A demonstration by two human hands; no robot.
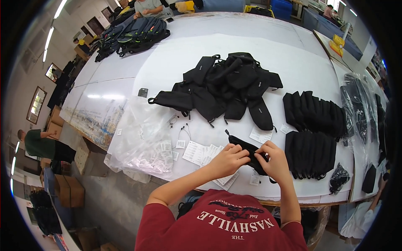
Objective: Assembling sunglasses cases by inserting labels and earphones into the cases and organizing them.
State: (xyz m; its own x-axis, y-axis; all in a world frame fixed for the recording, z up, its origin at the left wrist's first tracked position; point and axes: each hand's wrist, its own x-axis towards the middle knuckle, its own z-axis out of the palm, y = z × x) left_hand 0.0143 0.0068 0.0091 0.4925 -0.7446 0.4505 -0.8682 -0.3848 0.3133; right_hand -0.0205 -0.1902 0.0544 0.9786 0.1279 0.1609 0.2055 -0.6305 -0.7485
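Note:
A slim black fabric pouch (244, 144) is held just above the table's near edge, slanting from upper left to lower right. My left hand (231, 160) grips its upper part with bent fingers. At the lower part, my right hand (273, 162) pinches it between thumb and fingers. A small pull tab sticks out at its far end. Under and beside my left hand lie several white printed cards (197, 153). A small white tag (254, 180) lies below the pouch. Beyond my hands spreads a loose heap of similar black pouches (224, 85).
On the right stand two rows of black pouches (310, 154), near a small bag of black pieces (338, 178) and plastic-wrapped black goods (359, 104). A clear plastic bag (140, 136) with tags lies left. Backpacks (142, 34) sit far left, before another person (148, 6).

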